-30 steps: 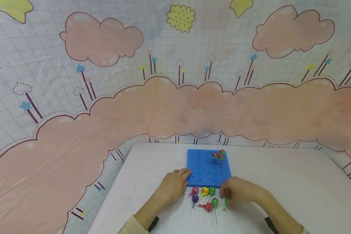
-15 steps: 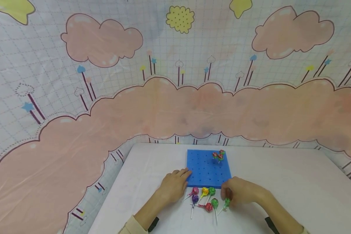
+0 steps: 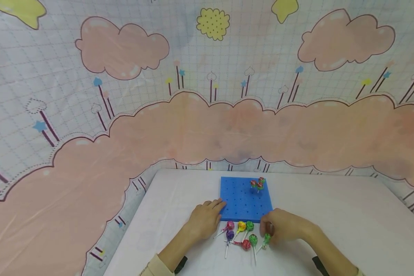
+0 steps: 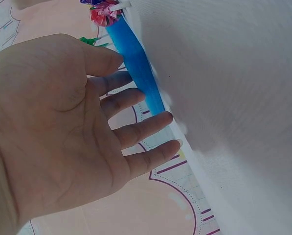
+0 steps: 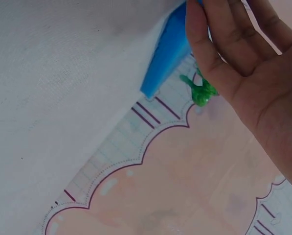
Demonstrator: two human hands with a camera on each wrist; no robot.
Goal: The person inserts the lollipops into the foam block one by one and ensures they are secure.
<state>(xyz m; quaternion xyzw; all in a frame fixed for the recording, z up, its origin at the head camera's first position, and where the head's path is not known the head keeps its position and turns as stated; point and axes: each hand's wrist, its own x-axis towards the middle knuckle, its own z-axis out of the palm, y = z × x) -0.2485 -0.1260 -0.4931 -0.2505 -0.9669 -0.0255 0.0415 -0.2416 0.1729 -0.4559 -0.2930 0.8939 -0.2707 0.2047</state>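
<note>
We see a white tabletop [image 3: 334, 203] set against a pale, grid-printed backdrop [image 3: 234, 50] with faint creases. Across it we can follow a broad pink scalloped band [image 3: 200, 130], separate pink clouds [image 3: 124, 48] above, yellow shapes [image 3: 213, 24] higher up, and blue stars [image 3: 39, 126] on dark stems. Soft light falls over everything.

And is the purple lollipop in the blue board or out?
Out: the purple lollipop lies on the white table, nearer the camera than the blue board.
</note>
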